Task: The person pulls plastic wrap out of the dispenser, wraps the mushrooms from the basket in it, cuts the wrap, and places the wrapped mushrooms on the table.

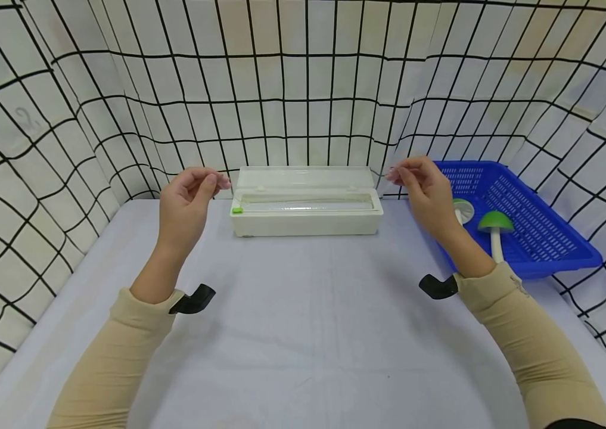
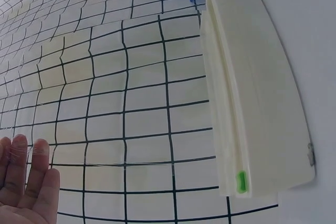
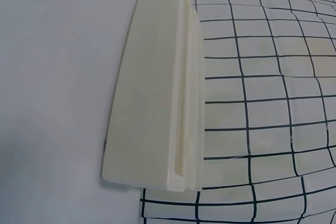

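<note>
clear film, barely visible, seems pinched at both ends: my left hand (image 1: 187, 196) and right hand (image 1: 423, 187) each close thumb on fingertips (image 1: 216, 180), raised either side of the white dispenser box (image 1: 305, 202), likely to keep the sheet taut. its lid stands open by the back wall. i read no brand or writing. blue basket (image 1: 560, 253) beside my right wrist.

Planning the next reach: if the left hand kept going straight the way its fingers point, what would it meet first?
Probably the open lid of the white box: the left hand points right, toward the lid's left end. Depth is unclear; it might pass just above.
</note>
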`<state>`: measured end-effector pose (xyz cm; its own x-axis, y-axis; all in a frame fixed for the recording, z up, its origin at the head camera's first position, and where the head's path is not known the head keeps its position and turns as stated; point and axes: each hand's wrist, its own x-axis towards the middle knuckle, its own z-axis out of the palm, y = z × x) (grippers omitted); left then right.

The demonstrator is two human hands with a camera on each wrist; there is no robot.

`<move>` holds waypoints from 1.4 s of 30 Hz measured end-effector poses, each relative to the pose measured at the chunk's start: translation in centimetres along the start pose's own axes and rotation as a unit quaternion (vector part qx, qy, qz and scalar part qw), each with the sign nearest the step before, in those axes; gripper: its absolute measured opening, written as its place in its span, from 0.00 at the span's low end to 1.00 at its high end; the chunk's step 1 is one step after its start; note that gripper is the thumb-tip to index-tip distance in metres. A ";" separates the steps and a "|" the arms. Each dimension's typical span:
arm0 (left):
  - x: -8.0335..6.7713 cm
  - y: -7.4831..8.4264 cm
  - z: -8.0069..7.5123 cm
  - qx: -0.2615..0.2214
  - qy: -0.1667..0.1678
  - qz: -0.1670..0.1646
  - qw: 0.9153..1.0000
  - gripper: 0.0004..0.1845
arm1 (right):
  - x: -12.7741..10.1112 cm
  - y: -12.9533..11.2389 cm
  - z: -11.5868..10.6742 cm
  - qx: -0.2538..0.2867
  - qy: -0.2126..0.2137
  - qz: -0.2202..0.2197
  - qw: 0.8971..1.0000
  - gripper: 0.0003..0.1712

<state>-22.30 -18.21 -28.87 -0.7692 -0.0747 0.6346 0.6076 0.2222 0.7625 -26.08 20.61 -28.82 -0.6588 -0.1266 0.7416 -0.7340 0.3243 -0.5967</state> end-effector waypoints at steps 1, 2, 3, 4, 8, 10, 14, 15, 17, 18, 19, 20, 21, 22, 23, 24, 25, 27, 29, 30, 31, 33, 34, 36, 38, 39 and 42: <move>-0.1 0.0 -0.1 0.000 0.000 0.001 1.000 0.11 | 0.0 -0.1 0.0 0.001 0.000 -0.001 1.000 0.07; -0.1 0.1 -0.1 0.000 0.000 0.003 1.000 0.11 | -0.1 -0.1 -0.1 0.001 -0.002 -0.004 1.000 0.07; -0.2 0.2 -0.2 0.001 -0.001 0.004 1.000 0.11 | -0.1 -0.1 -0.1 0.000 -0.002 -0.006 1.000 0.07; -0.3 0.2 -0.2 0.002 -0.001 0.004 1.000 0.10 | -0.2 -0.2 -0.1 -0.001 -0.003 -0.008 1.000 0.07; -0.5 0.6 -0.4 -0.001 -0.007 0.000 1.000 0.09 | -0.5 -0.3 -0.2 -0.001 -0.004 -0.019 1.000 0.07; -0.6 0.7 -0.5 -0.001 -0.010 0.002 1.000 0.08 | -0.6 -0.4 -0.3 0.000 -0.005 -0.022 1.000 0.07; -0.8 0.8 -0.6 0.009 -0.017 0.012 1.000 0.08 | -0.9 -0.5 -0.6 -0.003 -0.006 -0.021 1.000 0.07; -0.8 0.9 -0.6 0.013 -0.017 0.015 1.000 0.08 | -0.9 -0.6 -0.6 -0.004 -0.006 -0.021 1.000 0.07; -0.8 1.0 -0.7 0.020 -0.017 0.019 0.999 0.08 | -0.9 -0.7 -0.7 -0.005 -0.005 -0.022 1.000 0.07; -0.9 1.1 -0.7 0.023 -0.016 0.020 0.999 0.08 | -0.9 -0.7 -0.7 -0.005 -0.004 -0.023 1.000 0.07; -0.9 1.1 -0.7 0.028 -0.015 0.022 0.999 0.08 | -0.9 -0.7 -0.7 -0.006 -0.003 -0.025 1.000 0.07; -0.9 1.2 -0.7 0.030 -0.013 0.024 0.999 0.08 | -0.9 -0.7 -0.7 -0.005 -0.003 -0.026 1.000 0.07; -0.9 1.2 -0.7 0.031 -0.011 0.026 0.999 0.08 | -0.9 -0.8 -0.7 -0.005 -0.003 -0.027 1.000 0.07; -0.9 1.2 -0.7 0.033 -0.010 0.028 0.999 0.08 | -0.9 -0.8 -0.7 -0.004 -0.003 -0.028 1.000 0.07; -0.9 1.3 -0.7 0.033 -0.008 0.031 0.999 0.08 | -0.9 -0.8 -0.7 -0.003 -0.003 -0.030 1.000 0.07; -0.9 1.3 -0.7 0.031 -0.007 0.034 0.999 0.08 | -0.9 -0.9 -0.8 -0.003 -0.002 -0.032 0.999 0.07; -0.9 1.4 -0.7 0.030 -0.006 0.039 0.999 0.08 | -0.9 -0.9 -0.8 -0.004 -0.001 -0.035 0.999 0.07; -0.9 1.5 -0.7 0.026 -0.004 0.047 0.999 0.08 | -0.9 -1.1 -0.8 -0.005 0.000 -0.040 0.999 0.07; -0.8 1.6 -0.7 0.022 -0.001 0.053 0.998 0.08 | -0.8 -1.3 -0.9 -0.009 0.001 -0.045 0.999 0.07; -0.8 1.7 -0.7 0.021 0.000 0.054 0.998 0.08 | -0.8 -1.4 -0.9 -0.012 0.002 -0.046 0.999 0.07; -0.8 1.7 -0.7 0.022 0.001 0.056 0.998 0.08 | -0.8 -1.4 -0.9 -0.014 0.003 -0.048 0.999 0.07; -0.9 1.8 -0.8 0.024 0.002 0.057 0.998 0.08 | -0.8 -1.6 -0.9 -0.018 0.004 -0.051 0.999 0.07; -0.9 1.9 -0.8 0.023 0.002 0.057 0.998 0.08 | -0.8 -1.7 -0.9 -0.019 0.004 -0.053 0.998 0.07; -0.9 2.0 -0.8 0.025 0.002 0.058 0.998 0.08 | -0.8 -1.8 -1.0 -0.019 0.005 -0.055 0.998 0.07; -1.0 2.1 -0.8 0.025 0.003 0.059 0.998 0.09 | -0.8 -1.9 -1.0 -0.020 0.007 -0.057 0.998 0.07; -1.0 2.2 -0.9 0.024 0.004 0.059 0.998 0.09 | -0.8 -2.0 -1.0 -0.019 0.007 -0.058 0.998 0.07; -1.0 2.3 -0.9 0.021 0.007 0.060 0.998 0.09 | -0.8 -2.1 -1.1 -0.015 0.008 -0.062 0.998 0.07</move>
<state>-20.00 -18.46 -27.64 -0.6891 -0.0581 0.7223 0.6856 0.2704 0.6759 -23.81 21.07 -27.86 -0.5612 -0.1531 0.8134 -0.8036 0.3359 -0.4913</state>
